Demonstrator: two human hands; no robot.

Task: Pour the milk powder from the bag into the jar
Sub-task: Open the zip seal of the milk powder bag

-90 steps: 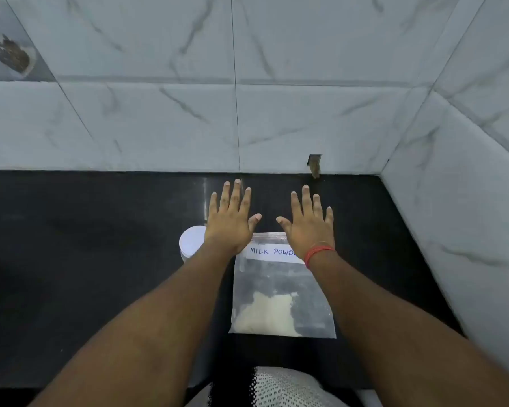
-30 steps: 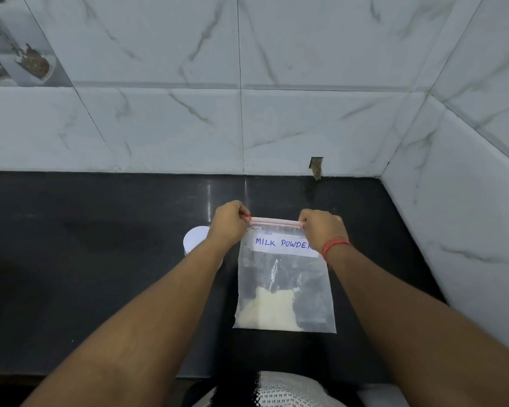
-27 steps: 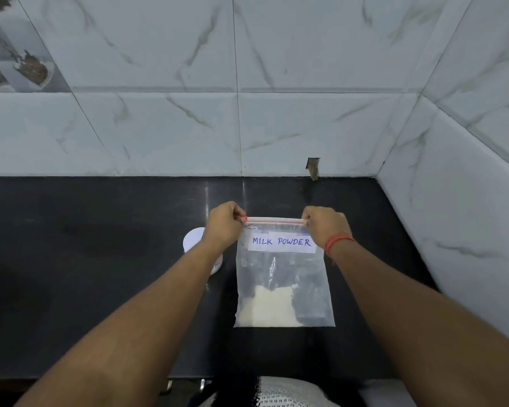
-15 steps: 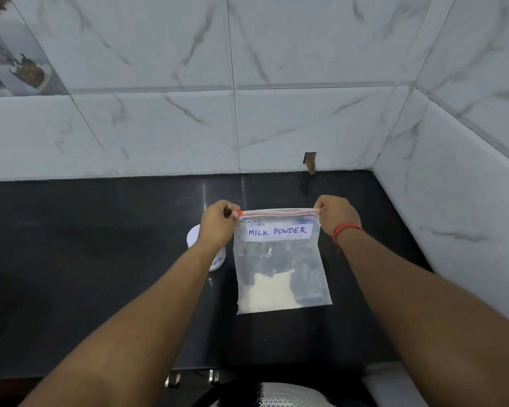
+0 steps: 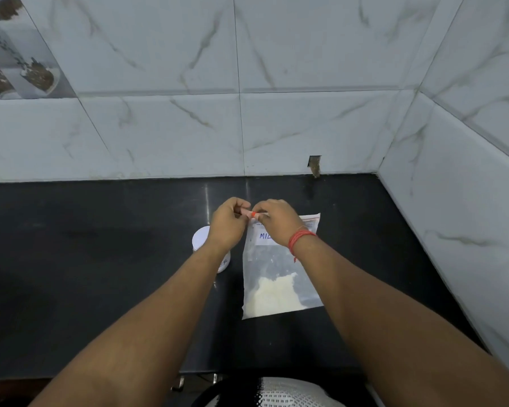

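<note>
- Head view: your right hand [image 5: 276, 223] has slid from the bag's right corner over to the left one, so both hands now meet at the same end of the zip strip.
- Head view: your left hand [image 5: 228, 223] and the right each have fingers curled in a pinch on the top left corner of the bag [image 5: 279, 274], at the red tab.
- Head view: the bag hangs upright with its bottom edge about at the tabletop [image 5: 100, 274]; the milk powder [image 5: 272, 298] sits settled low inside, and the seal looks not yet parted.
- Head view: the jar [image 5: 202, 240] stands just left of the bag, largely hidden behind your left wrist, white lid apparently on.
- Advice: take one film layer in each pinch and peel them apart gently, working along the strip towards the right.
- Advice: keep the mouth upward and the powder low, since a sharp tug could puff it out.
- Advice: the jar probably needs uncapping before you tip anything.
</note>
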